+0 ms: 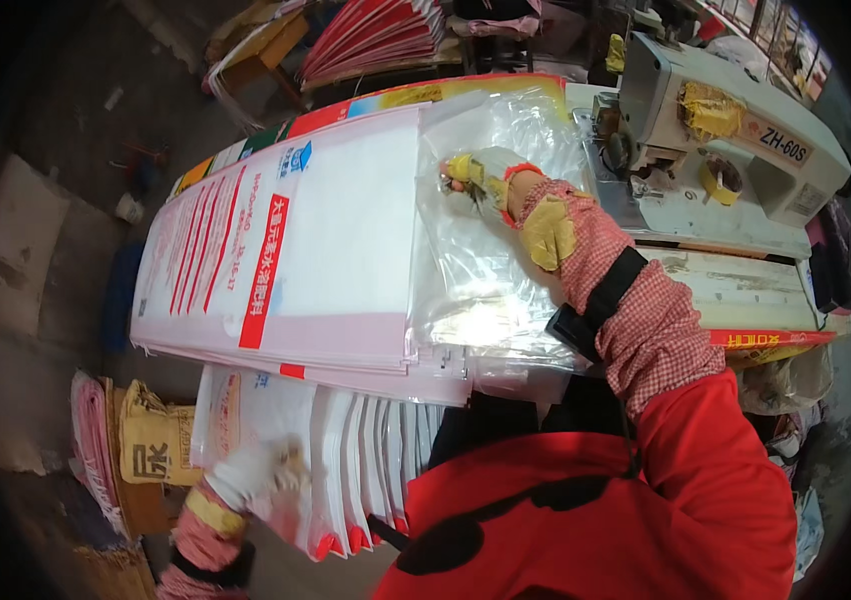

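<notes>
My right hand (483,182), in a white glove with yellow tape on the fingers, rests on a crinkled clear plastic liner (486,290). Its fingers look slightly apart, with nothing gripped between them. The liner overlaps the right end of a flat stack of white bags (346,230) with red and blue print. Lower left, my left hand (271,480), also gloved and taped, is smeared by motion, so its fingers cannot be made out. It is beside a row of folded white bags (351,455) with red lower corners, below the table's near edge.
A pale industrial sewing machine (736,130) stands at the right on its table. Beyond the stack, a fanned pile of red and white bags (376,40) lies on a support. A brown printed sack (154,435) and pink bundled cloth (96,440) sit at the left.
</notes>
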`<state>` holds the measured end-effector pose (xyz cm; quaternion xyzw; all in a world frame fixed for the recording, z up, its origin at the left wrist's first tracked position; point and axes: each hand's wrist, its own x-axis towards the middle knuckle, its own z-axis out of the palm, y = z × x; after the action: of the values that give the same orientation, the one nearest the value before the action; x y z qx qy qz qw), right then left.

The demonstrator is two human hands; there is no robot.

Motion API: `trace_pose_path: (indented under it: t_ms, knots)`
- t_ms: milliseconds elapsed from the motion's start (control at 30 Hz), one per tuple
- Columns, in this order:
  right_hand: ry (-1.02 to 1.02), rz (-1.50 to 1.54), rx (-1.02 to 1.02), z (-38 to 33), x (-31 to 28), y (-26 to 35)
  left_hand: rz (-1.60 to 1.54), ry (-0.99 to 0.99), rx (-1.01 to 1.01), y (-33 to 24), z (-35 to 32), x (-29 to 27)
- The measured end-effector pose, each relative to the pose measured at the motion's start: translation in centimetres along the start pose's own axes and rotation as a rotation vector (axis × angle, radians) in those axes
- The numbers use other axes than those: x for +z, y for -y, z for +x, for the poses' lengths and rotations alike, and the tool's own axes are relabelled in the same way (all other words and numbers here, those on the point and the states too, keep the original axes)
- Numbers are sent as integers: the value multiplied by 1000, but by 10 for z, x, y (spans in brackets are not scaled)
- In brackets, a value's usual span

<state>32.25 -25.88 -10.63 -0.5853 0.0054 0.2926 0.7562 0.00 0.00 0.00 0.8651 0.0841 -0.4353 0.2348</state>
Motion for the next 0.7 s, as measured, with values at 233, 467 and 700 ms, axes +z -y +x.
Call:
trace_pose_path:
  t_ms: [233,467,700]
  knots:
    - [2,20,-60,-10,-12,6,-187,-219,457,-123,83,-113]
    - [-23,-325,-370,7,9,13,-338,-534,515,-182,199,-138]
    - [-227,-1420,-294,-27,-29,36,-844,-841,639,-108,148,-205]
